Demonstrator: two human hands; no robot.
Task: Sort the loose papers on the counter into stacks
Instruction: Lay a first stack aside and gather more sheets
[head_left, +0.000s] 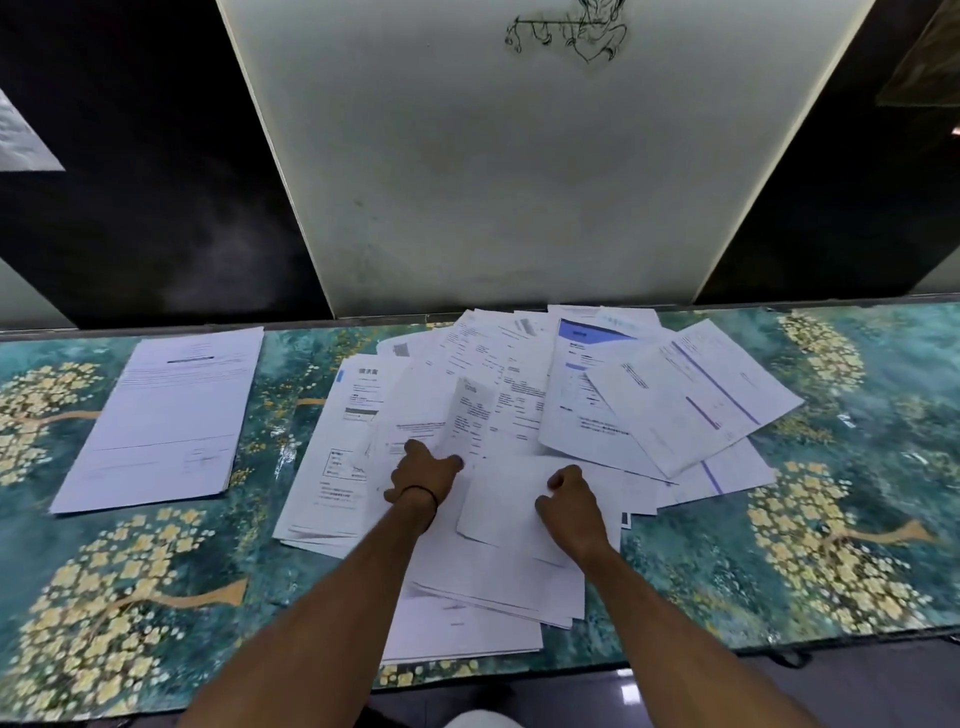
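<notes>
Loose papers (675, 400) near counter (810, 582) edge; left hand (423, 475) pinches sheet (470, 410); right hand (571, 504) unclear.

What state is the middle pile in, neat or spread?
Spread: the middle pile lies fanned out, overlapping at many angles, across the counter.

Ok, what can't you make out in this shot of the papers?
Head view only:
Print on the loose pile: too small and blurred to read.
Lower sheets in it: covered by upper ones, count unknown.
Right hand: fingertips curled under it, so any grip on the blank sheet is unclear.
Wall sketch: cut off by the top edge.
</notes>
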